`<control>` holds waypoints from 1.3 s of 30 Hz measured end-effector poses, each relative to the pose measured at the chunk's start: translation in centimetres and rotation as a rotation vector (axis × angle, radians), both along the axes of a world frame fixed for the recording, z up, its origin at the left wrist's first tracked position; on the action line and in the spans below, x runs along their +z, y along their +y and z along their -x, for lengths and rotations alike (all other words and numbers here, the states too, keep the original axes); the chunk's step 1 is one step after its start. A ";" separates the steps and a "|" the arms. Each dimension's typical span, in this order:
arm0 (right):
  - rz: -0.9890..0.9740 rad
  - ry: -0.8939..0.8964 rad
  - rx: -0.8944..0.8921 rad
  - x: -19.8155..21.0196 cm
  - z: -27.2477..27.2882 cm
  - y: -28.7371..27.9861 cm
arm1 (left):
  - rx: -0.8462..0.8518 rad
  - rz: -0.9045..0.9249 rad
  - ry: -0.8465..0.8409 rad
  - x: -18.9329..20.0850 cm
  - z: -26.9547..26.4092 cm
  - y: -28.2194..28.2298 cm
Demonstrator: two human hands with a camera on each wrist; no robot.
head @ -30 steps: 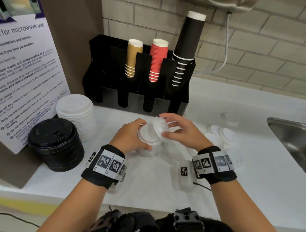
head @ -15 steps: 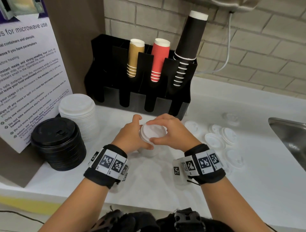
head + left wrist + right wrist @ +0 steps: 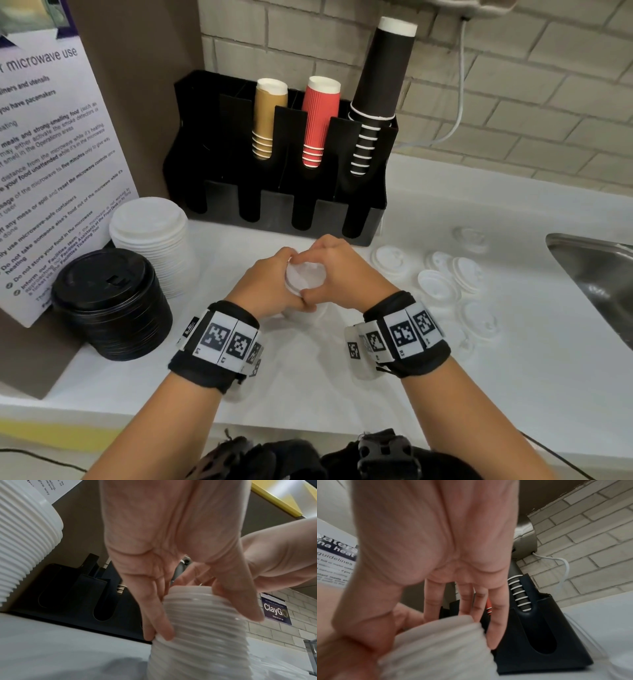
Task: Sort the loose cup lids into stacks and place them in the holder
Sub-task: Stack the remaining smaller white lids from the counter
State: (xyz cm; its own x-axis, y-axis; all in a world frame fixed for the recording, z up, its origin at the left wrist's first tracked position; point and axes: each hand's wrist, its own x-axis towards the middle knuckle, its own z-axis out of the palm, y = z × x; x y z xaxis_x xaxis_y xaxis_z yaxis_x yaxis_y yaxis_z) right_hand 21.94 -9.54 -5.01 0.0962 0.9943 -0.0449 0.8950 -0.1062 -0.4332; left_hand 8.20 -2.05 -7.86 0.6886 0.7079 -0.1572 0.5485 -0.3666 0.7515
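A small stack of white lids (image 3: 305, 284) stands on the white counter in front of the black holder (image 3: 281, 205). My left hand (image 3: 291, 279) grips the stack from the left, thumb in front and fingers behind. My right hand (image 3: 320, 270) grips its top from the right, and the two thumbs meet at the near rim. In the left wrist view the ribbed stack (image 3: 197, 635) stands on the counter between my fingers (image 3: 159, 622). The right wrist view shows the same stack (image 3: 436, 649), blurred, under my thumb and fingers. Several loose white lids (image 3: 438, 286) lie to the right.
A tall stack of larger white lids (image 3: 150, 233) and a stack of black lids (image 3: 109, 301) stand at the left by a notice board. The holder carries tan, red and black cups (image 3: 380, 85). A steel sink (image 3: 596, 281) lies at the right edge.
My right hand brought a tilted lid down flat onto the stack. Both hands have since closed round the top of the stack.
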 end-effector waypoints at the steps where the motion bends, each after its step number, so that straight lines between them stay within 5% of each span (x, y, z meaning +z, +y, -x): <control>1: -0.013 0.011 -0.002 -0.3 0.0 -0.1 | -0.015 -0.004 -0.006 0.0 0.0 0.0; 5: -0.054 0.187 0.027 -0.4 -1.4 -1.1 | -0.034 -0.011 -0.020 0.2 -0.3 0.0; 8: -0.125 0.301 -0.124 0.1 -4.3 -2.2 | -0.068 -0.030 0.019 0.5 -1.2 -0.1; 10: -0.111 0.166 -0.261 0.4 -6.8 -2.9 | -0.098 -0.042 0.051 0.7 -2.1 -0.3; 14: 0.281 -0.119 -0.436 0.2 -10.0 -5.1 | -0.128 -0.048 0.085 1.1 -4.0 -0.5; 19: 0.458 -0.131 -0.477 -0.9 -9.9 -6.2 | -0.170 -0.083 0.123 1.5 -5.5 -0.6; 27: 0.454 -0.177 -0.444 -1.4 -10.4 -6.2 | -0.156 -0.177 0.160 1.4 -5.9 -0.8; 30: 0.356 -0.167 -0.473 -1.0 -10.9 -6.6 | -0.143 -0.181 0.131 1.2 -5.8 -0.9; 36: -0.142 0.348 -0.365 1.2 -10.0 -6.5 | -0.093 -0.133 0.057 1.1 -5.8 -1.1; 39: -0.215 0.384 -0.262 1.0 -8.2 -5.6 | -0.073 -0.101 0.012 1.0 -5.8 -1.1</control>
State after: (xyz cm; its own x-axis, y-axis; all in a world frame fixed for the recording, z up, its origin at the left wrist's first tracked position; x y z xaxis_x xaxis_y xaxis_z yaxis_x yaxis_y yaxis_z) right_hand 30.14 -15.16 -3.96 0.3602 0.9297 0.0772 0.6223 -0.1779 -0.7623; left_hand 13.97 -3.17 -6.90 0.7372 0.6688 -0.0961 0.5262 -0.4790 0.7026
